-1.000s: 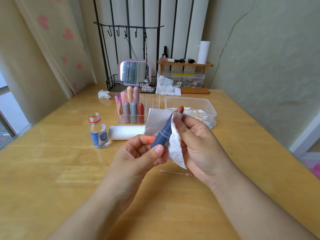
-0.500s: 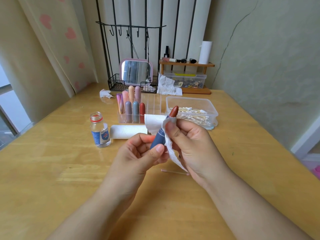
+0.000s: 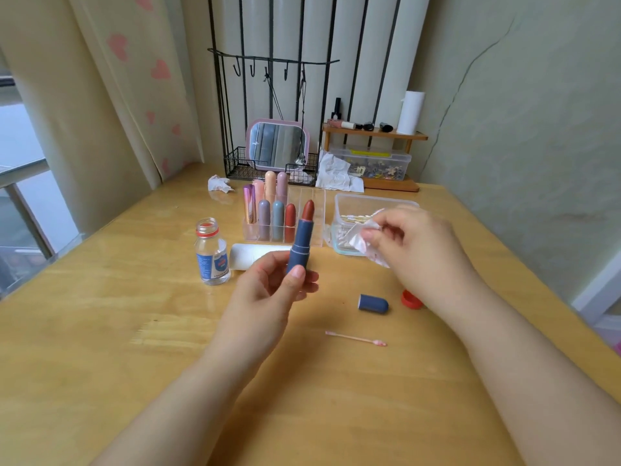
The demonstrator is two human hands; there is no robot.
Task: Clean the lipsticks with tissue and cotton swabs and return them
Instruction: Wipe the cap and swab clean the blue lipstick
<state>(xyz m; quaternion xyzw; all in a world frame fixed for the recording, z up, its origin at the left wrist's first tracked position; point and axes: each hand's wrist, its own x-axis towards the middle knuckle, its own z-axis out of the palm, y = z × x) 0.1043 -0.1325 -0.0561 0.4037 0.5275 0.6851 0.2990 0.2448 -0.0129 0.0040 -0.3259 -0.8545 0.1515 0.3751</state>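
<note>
My left hand [image 3: 268, 290] holds a blue lipstick [image 3: 300, 243] upright by its base, its red-brown stick extended at the top. Off to the right, my right hand [image 3: 416, 250] pinches a crumpled white tissue [image 3: 366, 235], apart from the lipstick. The lipstick's blue cap [image 3: 373, 303] lies on the table between the hands. A used cotton swab [image 3: 356, 338] with pink tips lies nearer to me. Several capped lipsticks stand in a clear organizer [image 3: 316, 210] behind the held one.
An open small bottle [image 3: 211, 252] stands at the left, its red cap [image 3: 410, 299] lying by my right wrist. A tissue roll [image 3: 255, 255] lies before the organizer. A clear box of cotton swabs [image 3: 346, 216] sits behind my right hand. Mirror, wire rack and wooden shelf stand at the back.
My right hand with the tissue has come off the lipstick and moved right. The left hand now holds the lipstick upright and alone, uncovering the blue cap and red cap on the table.
</note>
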